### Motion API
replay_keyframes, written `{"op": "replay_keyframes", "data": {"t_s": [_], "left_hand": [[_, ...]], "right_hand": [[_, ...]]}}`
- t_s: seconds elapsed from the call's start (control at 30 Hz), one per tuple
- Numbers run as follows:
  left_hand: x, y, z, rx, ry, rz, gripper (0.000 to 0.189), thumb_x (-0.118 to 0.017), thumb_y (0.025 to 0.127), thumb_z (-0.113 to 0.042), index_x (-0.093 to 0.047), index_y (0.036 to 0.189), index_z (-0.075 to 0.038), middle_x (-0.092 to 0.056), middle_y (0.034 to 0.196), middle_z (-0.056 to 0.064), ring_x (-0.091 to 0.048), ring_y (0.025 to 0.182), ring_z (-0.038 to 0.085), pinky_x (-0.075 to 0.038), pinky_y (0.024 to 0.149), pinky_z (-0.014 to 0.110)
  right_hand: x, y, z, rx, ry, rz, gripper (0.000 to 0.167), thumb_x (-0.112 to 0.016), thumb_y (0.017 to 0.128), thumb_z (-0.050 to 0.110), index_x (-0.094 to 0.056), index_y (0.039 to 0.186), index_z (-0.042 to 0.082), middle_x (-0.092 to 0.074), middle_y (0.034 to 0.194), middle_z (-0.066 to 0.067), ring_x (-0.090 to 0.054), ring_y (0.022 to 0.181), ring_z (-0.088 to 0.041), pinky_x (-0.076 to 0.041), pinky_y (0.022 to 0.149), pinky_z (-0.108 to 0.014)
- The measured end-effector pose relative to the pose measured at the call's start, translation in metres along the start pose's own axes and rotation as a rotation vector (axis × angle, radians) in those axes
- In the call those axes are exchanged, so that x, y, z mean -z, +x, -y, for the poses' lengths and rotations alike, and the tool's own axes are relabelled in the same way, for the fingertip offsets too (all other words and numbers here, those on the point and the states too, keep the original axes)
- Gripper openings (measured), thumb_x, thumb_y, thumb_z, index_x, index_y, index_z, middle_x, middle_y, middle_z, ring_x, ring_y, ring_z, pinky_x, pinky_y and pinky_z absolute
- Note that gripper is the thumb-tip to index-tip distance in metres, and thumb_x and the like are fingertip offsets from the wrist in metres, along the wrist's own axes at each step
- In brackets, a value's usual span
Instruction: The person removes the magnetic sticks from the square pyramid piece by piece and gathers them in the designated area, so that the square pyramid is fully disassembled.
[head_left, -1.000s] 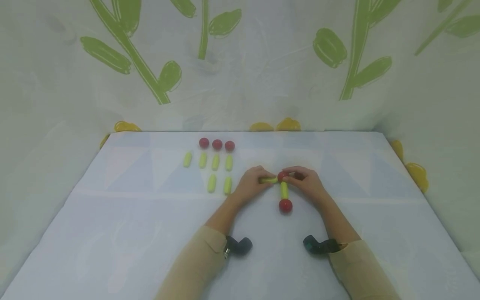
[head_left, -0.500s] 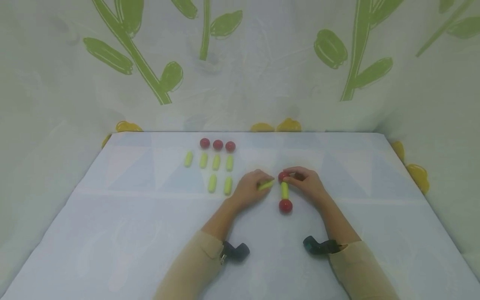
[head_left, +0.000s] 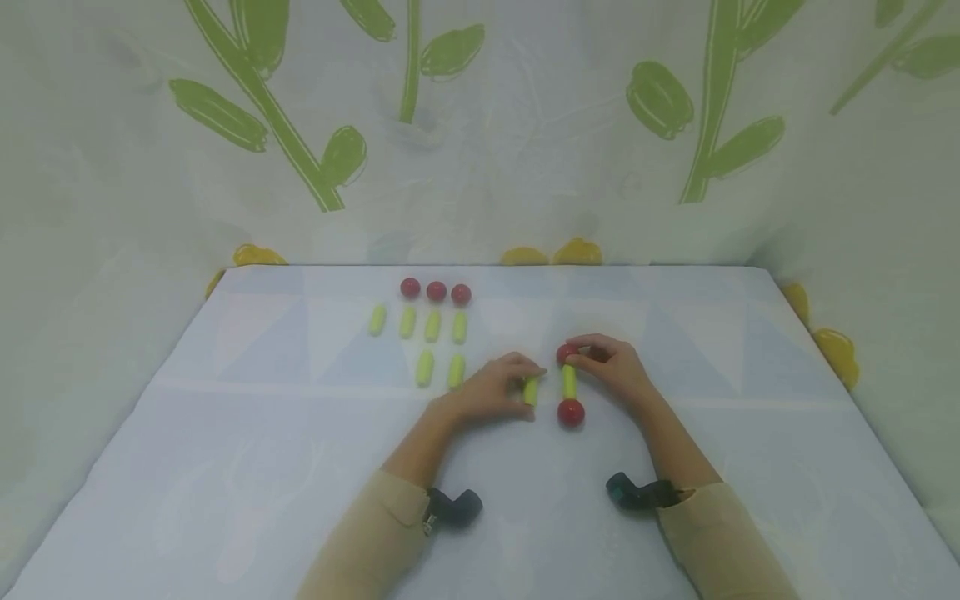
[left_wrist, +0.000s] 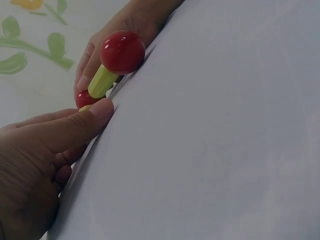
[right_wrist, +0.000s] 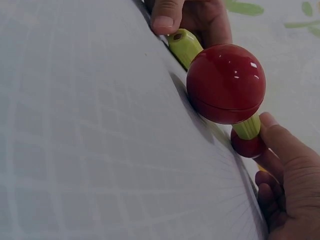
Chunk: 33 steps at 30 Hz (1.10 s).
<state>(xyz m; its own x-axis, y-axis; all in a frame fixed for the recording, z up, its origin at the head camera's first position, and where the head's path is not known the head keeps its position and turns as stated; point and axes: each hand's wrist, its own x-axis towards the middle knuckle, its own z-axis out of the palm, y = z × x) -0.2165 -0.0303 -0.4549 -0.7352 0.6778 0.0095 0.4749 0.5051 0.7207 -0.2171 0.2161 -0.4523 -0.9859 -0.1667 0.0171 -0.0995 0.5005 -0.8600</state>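
My left hand [head_left: 491, 389] pinches a short yellow-green rod [head_left: 530, 391] lengthwise, thumb at its near end and fingertips at the far end. A small dark hole shows in the end of that rod [right_wrist: 185, 48] in the right wrist view. Just to its right is a joined piece: a near red ball [head_left: 571, 413], a yellow-green rod [head_left: 569, 382] and a far red ball [head_left: 566, 354]. Thumb and fingers of my right hand [head_left: 617, 367] grip the far ball. In the left wrist view, my left thumb and fingers mostly hide the loose rod.
Three red balls [head_left: 436, 291] stand in a row at the back left of the white table [head_left: 675, 533]. Several yellow-green rods [head_left: 432, 326] lie in two rows in front of them. A wall with painted green leaves [head_left: 660, 98] rises behind the table.
My left hand has drawn its rod away from the far red ball, leftward and nearer, and turned it from crosswise to pointing away. The right hand keeps its grip in place.
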Motion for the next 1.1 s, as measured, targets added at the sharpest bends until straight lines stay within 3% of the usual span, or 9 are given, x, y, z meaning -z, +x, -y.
{"op": "replay_keyframes", "data": {"t_s": [0.1, 0.37, 0.6, 0.8, 1.1], "left_hand": [[0.002, -0.002, 0.001, -0.018, -0.019, 0.027, 0.057, -0.076, 0.078, -0.025, -0.056, 0.132, -0.019, -0.056, 0.121, -0.005, -0.052, 0.105, 0.008, -0.044, 0.095, 0.023], [0.005, -0.010, -0.003, 0.026, -0.037, 0.033, 0.055, -0.070, 0.082, -0.027, -0.051, 0.133, -0.024, -0.053, 0.129, -0.008, -0.045, 0.122, 0.010, -0.038, 0.104, 0.032], [0.018, -0.019, -0.008, 0.028, -0.060, 0.018, 0.052, -0.071, 0.082, -0.022, -0.053, 0.131, -0.021, -0.053, 0.130, -0.007, -0.045, 0.124, 0.012, -0.038, 0.105, 0.034], [0.034, -0.034, -0.003, 0.074, -0.065, -0.043, 0.052, -0.072, 0.081, -0.022, -0.055, 0.130, -0.023, -0.052, 0.129, -0.012, -0.044, 0.124, 0.009, -0.038, 0.105, 0.033], [0.059, -0.068, 0.014, 0.051, -0.071, -0.162, 0.055, -0.074, 0.080, -0.017, -0.055, 0.132, -0.019, -0.054, 0.133, -0.004, -0.048, 0.125, 0.018, -0.039, 0.105, 0.040]], "right_hand": [[0.000, 0.000, 0.000, -0.002, -0.005, -0.002, 0.041, -0.069, 0.081, 0.048, -0.066, 0.113, 0.021, -0.065, 0.113, 0.001, -0.057, 0.098, -0.018, -0.049, 0.087, -0.034], [0.000, 0.000, -0.002, -0.003, 0.001, -0.005, 0.041, -0.069, 0.081, 0.048, -0.066, 0.112, 0.021, -0.066, 0.111, 0.001, -0.057, 0.095, -0.018, -0.048, 0.084, -0.031], [-0.002, -0.001, -0.003, -0.026, -0.008, -0.013, 0.043, -0.069, 0.081, 0.050, -0.066, 0.113, 0.021, -0.065, 0.112, 0.001, -0.057, 0.096, -0.017, -0.049, 0.084, -0.028], [-0.001, -0.002, 0.000, -0.020, 0.004, -0.007, 0.043, -0.070, 0.081, 0.047, -0.066, 0.113, 0.020, -0.065, 0.111, 0.000, -0.055, 0.096, -0.020, -0.049, 0.083, -0.031], [0.000, -0.002, 0.001, -0.026, 0.017, -0.004, 0.043, -0.070, 0.080, 0.048, -0.066, 0.113, 0.021, -0.064, 0.114, 0.000, -0.054, 0.098, -0.020, -0.047, 0.085, -0.033]]}}
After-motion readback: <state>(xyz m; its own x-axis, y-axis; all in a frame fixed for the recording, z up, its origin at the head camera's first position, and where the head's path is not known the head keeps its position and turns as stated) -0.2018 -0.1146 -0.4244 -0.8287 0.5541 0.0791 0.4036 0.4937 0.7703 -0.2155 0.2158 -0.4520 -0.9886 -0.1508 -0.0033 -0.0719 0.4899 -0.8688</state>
